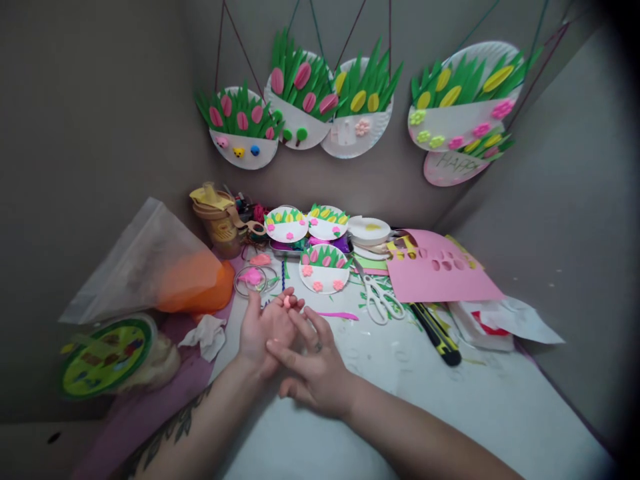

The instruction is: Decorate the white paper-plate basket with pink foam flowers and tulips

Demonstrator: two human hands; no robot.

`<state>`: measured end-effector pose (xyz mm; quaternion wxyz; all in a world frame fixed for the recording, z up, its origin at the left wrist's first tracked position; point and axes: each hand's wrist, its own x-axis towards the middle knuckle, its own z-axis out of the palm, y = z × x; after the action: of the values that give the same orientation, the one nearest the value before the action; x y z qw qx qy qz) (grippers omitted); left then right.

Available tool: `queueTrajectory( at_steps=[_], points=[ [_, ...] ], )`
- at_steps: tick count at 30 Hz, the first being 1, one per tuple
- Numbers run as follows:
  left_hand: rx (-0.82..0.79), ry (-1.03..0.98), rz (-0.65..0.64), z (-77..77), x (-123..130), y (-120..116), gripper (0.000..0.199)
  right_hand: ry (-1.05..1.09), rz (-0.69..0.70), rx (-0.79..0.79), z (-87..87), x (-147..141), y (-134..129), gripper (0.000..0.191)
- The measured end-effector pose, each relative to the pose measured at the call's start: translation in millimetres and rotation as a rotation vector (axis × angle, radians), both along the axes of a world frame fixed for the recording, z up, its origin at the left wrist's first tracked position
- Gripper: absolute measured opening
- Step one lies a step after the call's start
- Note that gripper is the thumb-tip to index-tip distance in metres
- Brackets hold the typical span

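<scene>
My left hand is turned palm up over the table, its fingers slightly curled. On those fingers rests a small salmon-pink ball of what looks like modelling clay. My right hand lies across the left palm with its fingers apart, the fingertips touching the palm close to the ball. Just beyond the hands is a small paper-plate basket with pink paper tulips, green paper grass and salmon flowers. Two similar plates with yellow tulips, a left one and a right one, stand behind it.
White-handled scissors, a pink modelling tool and a black-yellow cutter lie around the hands. Pink punched paper is at right. On the left are a crumpled tissue, an orange-filled bag and a green-lidded tub.
</scene>
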<state>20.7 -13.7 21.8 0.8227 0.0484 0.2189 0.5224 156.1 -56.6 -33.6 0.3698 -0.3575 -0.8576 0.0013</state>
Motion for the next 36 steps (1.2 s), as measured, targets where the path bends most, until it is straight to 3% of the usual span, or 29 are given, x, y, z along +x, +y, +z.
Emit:
queueTrajectory(
  at_steps=[3,6,12,15,18,22,25,29,36],
  points=[
    [0.010,0.002,0.000,-0.4,-0.3,0.7,0.058,-0.006,-0.060,-0.019,-0.2,-1.2,-0.5,0.070],
    [0.032,0.010,0.059,-0.7,0.1,1.5,0.059,0.003,-0.032,0.003,-0.8,-1.1,0.5,0.067],
    [0.014,0.055,0.019,-0.5,2.2,0.3,0.057,0.022,-0.124,-0.046,-0.4,0.4,3.0,0.075],
    [0.053,0.055,0.078,-0.4,1.0,0.7,0.057,0.031,-0.078,0.001,0.4,1.0,1.5,0.074],
    [0.045,0.063,0.041,-0.2,1.7,-0.6,0.059,-0.010,-0.050,0.017,0.5,0.1,0.5,0.078],
    [0.031,0.064,0.049,1.1,2.4,-0.5,0.058,-0.015,-0.125,0.007,0.0,0.3,1.1,0.070],
    [0.022,0.056,0.097,0.8,1.5,0.9,0.057,0.008,-0.055,0.044,-0.1,0.4,0.7,0.063],
    [-0.008,0.043,0.018,-1.6,3.1,-0.2,0.057,0.014,-0.050,0.016,0.5,-0.2,0.9,0.064],
    [-0.001,0.029,0.026,-3.1,2.9,-0.7,0.058,0.040,-0.001,0.026,2.1,0.0,1.0,0.059]
  ],
)
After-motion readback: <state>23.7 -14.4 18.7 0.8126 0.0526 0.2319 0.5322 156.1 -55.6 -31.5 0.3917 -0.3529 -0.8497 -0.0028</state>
